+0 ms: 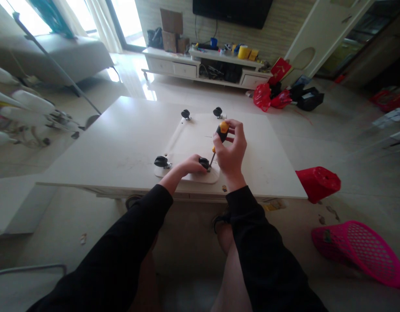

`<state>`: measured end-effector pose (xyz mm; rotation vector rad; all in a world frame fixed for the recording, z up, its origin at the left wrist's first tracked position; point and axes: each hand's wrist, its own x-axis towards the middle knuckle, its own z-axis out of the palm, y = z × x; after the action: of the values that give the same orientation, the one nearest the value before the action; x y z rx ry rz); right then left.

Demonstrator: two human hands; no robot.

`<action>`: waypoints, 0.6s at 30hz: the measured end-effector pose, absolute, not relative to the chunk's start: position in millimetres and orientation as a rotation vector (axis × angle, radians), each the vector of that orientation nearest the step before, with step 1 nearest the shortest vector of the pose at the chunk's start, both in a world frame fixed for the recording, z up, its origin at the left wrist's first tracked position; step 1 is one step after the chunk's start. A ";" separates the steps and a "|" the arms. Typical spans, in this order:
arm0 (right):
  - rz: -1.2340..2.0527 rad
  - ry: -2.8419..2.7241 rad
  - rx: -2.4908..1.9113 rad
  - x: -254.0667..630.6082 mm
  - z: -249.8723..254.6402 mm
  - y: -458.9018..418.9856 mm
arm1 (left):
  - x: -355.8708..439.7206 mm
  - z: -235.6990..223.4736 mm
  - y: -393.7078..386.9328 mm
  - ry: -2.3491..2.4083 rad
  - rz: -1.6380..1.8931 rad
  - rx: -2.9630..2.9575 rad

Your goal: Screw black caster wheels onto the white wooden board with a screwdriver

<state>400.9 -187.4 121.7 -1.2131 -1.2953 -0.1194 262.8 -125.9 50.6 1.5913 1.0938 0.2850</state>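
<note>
A white board (190, 141) with rounded corners lies on the white table (105, 143), a black caster wheel at each corner. My left hand (191, 165) is closed around the near right caster (204, 163), holding it against the board. In my right hand (234, 149) is a screwdriver (223, 131) with a yellow and black handle, tilted so its shaft runs down to that caster's metal plate. The exact meeting of tip and screw is too small to make out. The near left caster (161, 161), far left caster (185, 114) and far right caster (217, 112) point upward.
A red bucket-like container (320, 184) and a pink mesh basket (359, 251) lie on the floor to the right. Beyond the table stands a white TV cabinet (170, 65), with red bags (263, 97) beside it. A grey sofa (66, 60) is at the far left.
</note>
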 end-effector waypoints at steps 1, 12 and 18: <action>-0.141 -1.291 -1.224 401.0 121.9 -187.1 | 262.9 50.9 -126.2 1.092 0.283 1.588; -0.151 -1.290 -1.248 402.0 119.5 -185.7 | 262.7 51.5 -126.7 1.096 0.293 1.589; -0.116 -1.325 -1.214 402.2 119.6 -185.8 | 262.9 49.0 -125.6 1.109 0.320 1.585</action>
<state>402.2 -185.8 119.6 -1.2143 -1.3251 -0.1155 262.9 -125.6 49.0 1.5845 1.1090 0.3203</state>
